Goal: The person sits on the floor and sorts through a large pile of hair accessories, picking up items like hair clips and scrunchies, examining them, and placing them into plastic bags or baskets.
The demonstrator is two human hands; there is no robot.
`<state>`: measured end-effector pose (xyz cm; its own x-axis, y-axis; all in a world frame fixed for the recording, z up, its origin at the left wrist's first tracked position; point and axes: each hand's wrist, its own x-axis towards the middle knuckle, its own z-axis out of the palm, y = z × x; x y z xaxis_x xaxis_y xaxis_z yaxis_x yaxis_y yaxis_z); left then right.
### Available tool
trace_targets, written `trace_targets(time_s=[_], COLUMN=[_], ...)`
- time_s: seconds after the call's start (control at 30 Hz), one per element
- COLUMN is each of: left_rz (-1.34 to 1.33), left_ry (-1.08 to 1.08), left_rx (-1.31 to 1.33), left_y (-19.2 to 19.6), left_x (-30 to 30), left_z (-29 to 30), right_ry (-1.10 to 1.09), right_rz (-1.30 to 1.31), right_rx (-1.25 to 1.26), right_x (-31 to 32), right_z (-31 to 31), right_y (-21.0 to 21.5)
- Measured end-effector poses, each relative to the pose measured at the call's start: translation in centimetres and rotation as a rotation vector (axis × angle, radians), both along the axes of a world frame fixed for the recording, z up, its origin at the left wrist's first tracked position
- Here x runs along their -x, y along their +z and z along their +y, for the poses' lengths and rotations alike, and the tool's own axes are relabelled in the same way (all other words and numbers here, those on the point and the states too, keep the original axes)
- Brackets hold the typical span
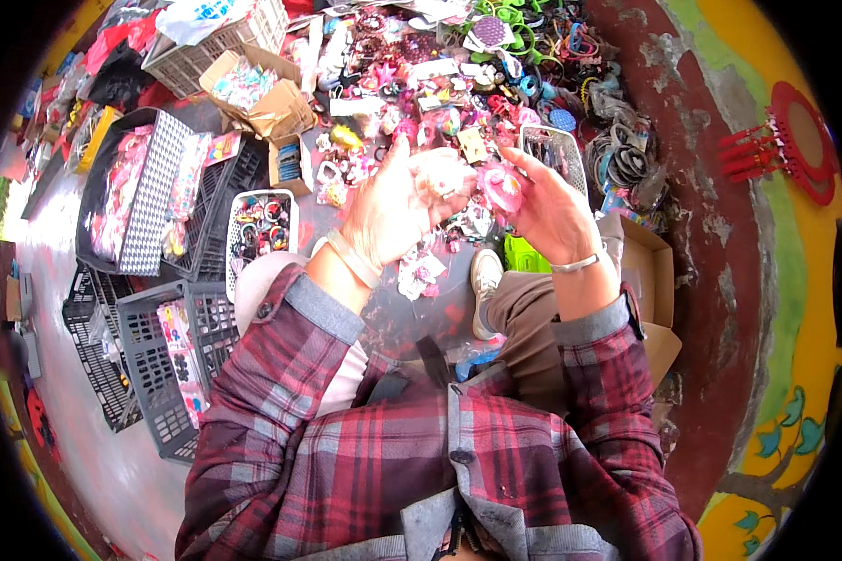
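My left hand (388, 208) is raised in front of me, its fingers curled around a small white and pale pink frilly piece (440, 173), overexposed and hard to make out. Close beside it, my right hand (559, 220) pinches a bright pink hair accessory (501, 190) between thumb and fingers. The two pieces are nearly touching. Below my hands, a pile of small pink and white trinkets (421, 273) lies on the floor between my feet. Further off spreads a heap of colourful hair accessories (412, 75).
At my left stand a white basket of hair ties (263, 196), grey plastic crates (150, 327), a checkered fabric box (164, 187) and an opened carton (295, 107). Right of me are a white basket (571, 150), a bright green item (526, 254) and a cardboard box (662, 271).
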<state>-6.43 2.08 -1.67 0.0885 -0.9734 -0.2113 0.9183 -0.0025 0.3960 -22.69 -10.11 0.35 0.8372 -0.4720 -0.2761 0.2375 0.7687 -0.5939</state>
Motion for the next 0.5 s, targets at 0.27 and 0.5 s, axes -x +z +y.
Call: trace_targets(time_s=[0.27, 0.5], left_rz=[0.051, 0.008], left_ry=[0.049, 0.303], left_rx=[0.099, -0.03], left_y=[-0.9, -0.9], left_x=[0.8, 1.3], left_z=[-1.3, -2.2], right_ry=[-0.105, -0.07], right_rz=[0.007, 0.102], right_rx=[0.228, 0.308], right_x=[-0.9, -1.9], right_z=[1.6, 2.0], right_y=[0.9, -0.1])
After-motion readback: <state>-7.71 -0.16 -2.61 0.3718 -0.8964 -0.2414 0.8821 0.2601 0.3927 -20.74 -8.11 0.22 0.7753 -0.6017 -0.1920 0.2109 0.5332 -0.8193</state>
